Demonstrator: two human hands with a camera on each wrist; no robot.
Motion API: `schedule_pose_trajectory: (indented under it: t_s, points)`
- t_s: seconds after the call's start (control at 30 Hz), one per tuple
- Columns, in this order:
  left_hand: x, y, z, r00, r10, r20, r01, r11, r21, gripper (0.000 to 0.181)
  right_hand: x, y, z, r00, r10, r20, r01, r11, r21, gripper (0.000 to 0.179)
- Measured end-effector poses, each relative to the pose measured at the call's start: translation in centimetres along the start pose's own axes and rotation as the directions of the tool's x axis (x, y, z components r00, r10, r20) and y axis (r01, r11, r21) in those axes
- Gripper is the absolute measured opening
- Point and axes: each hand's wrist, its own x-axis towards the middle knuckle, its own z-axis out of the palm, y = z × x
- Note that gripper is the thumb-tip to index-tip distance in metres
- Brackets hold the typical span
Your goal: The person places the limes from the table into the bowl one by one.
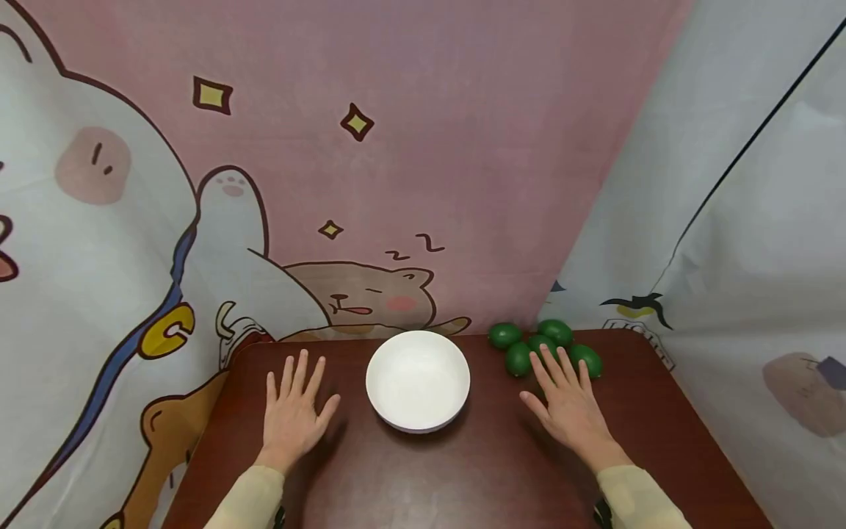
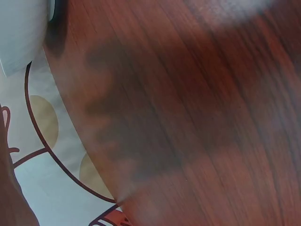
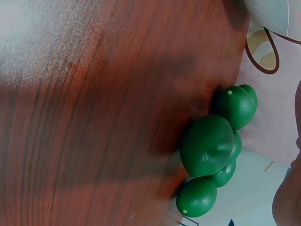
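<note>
A white bowl (image 1: 418, 380) stands upright on the brown table between the two hands, and nothing shows inside it. My left hand (image 1: 291, 419) is spread palm down over the table to the left of the bowl, holding nothing; its shadow falls on the wood in the left wrist view. To the right of the bowl my right hand (image 1: 571, 411) is also spread with straight fingers. Its fingertips overlap the near side of several green limes (image 1: 518, 359) in the head view; whether they touch cannot be told. The right wrist view shows the limes (image 3: 207, 146) clustered together.
The dark brown wooden table (image 1: 423, 477) ends at a cartoon-printed cloth backdrop (image 1: 489, 169) just behind the bowl and limes. More printed cloth (image 1: 760, 294) hangs along the right side. In the left wrist view the bowl (image 2: 21, 28) shows at the top left corner.
</note>
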Motion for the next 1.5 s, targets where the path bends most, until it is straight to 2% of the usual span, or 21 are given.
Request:
schedule_pose_trajectory:
  t_s: [0.4,0.7,1.13,1.33,1.5]
  points:
    - [0.5,0.2,0.4,1.000,0.022,-0.001,-0.022,1.000,0.002,0.080,-0.6,0.3,-0.3,0.999,-0.015,-0.038,0.015,1.000,0.010,0.076]
    - [1.1,0.9,-0.1,0.999,0.038,-0.013,-0.039,0.997,-0.070,0.077,-0.9,0.1,-0.2,1.000,0.018,-0.003,-0.017,0.997,0.070,0.078]
    - [2.0,2.2,-0.3,0.996,0.020,0.083,-0.010,0.993,-0.114,0.076,-1.3,0.2,0.3,0.999,0.038,-0.013,-0.036,0.991,0.127,0.076]
    - [2.2,3.0,-0.3,0.999,0.032,0.038,-0.026,0.988,-0.152,0.075,-1.5,0.2,0.6,0.998,0.045,-0.044,-0.039,0.991,0.131,0.072]
    - [2.3,3.5,-0.2,0.999,0.038,0.023,-0.032,0.980,-0.198,0.074,-1.7,0.1,0.6,0.997,0.071,-0.014,-0.069,0.988,0.136,0.073]
